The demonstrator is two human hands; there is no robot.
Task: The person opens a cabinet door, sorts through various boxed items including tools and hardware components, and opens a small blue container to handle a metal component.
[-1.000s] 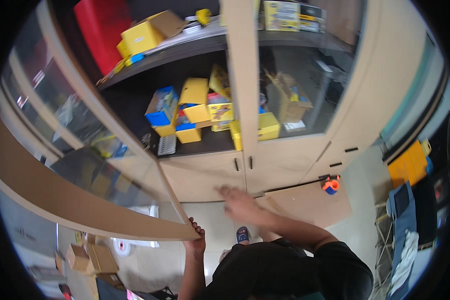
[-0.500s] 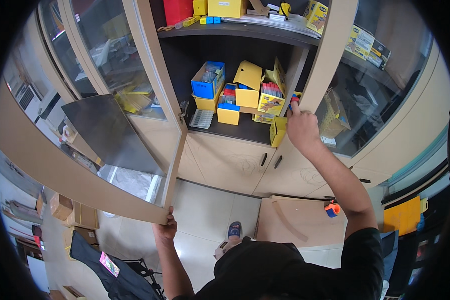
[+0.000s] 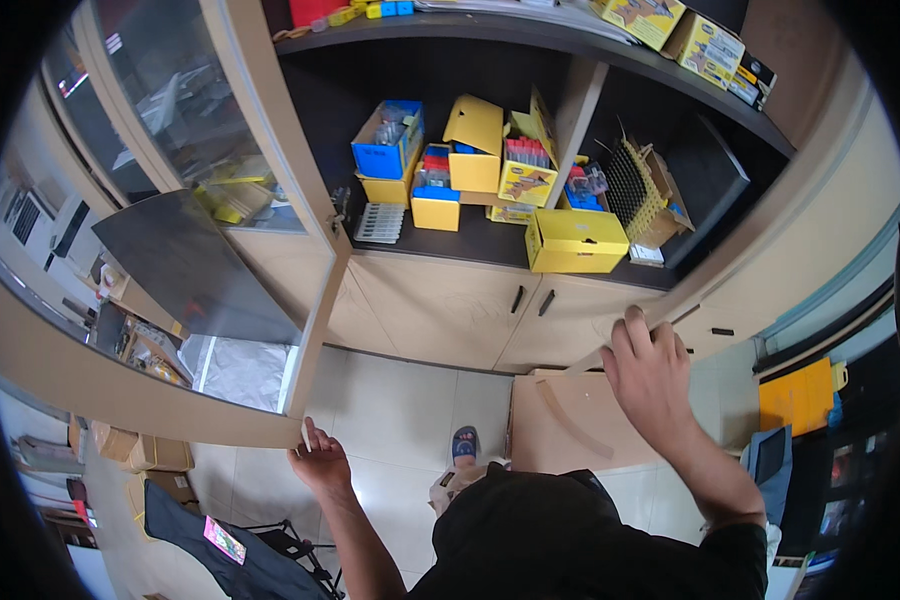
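"Right hand moved back from the cabinet, its right compartment newly uncovered."
"Gripping anything?"
"Couldn't tell; fingers half curled."
"And the left hand?"
"Loosely bent at the lower corner of the swung-out glass door; hold unclear. One yellow box sat at the shelf's front."

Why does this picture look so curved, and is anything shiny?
Head view: the fisheye lens bows the open beige-framed glass cabinet door and the dark brown shelf, the corners go black, and soft glare lies on the pale floor tiles.
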